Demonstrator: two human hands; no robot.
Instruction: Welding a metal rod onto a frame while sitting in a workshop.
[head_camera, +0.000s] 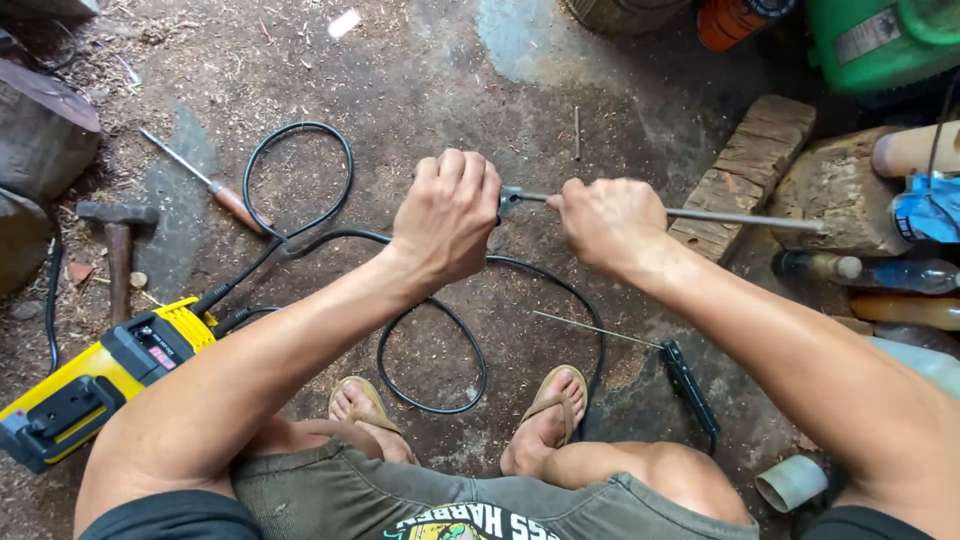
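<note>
Steel rod (740, 216), one thin grey bar, lies level in front of the squatting person, its far end resting on a rough wooden block (838, 195). The right hand (610, 222) is curled around the rod near its near end, fingers pressed together on it. The left hand (448, 215) makes a tight fist around a small metal clamp-like piece (511, 200) at the rod's tip (what the piece is exactly, I cannot tell).

On the dusty, sawdust-strewn concrete floor (440, 70) below: one black rubber cable (440, 330) in two loose loops, one yellow-and-black boxy welding machine (95, 385), one black electrode holder (690, 385) gripping a thin welding stick, one rusty hammer (118, 245), one wood-handled screwdriver (205, 182). Two feet in flip-flops (550, 405) stand on the cable loops. One weathered plank (745, 165) lies beside the block.
</note>
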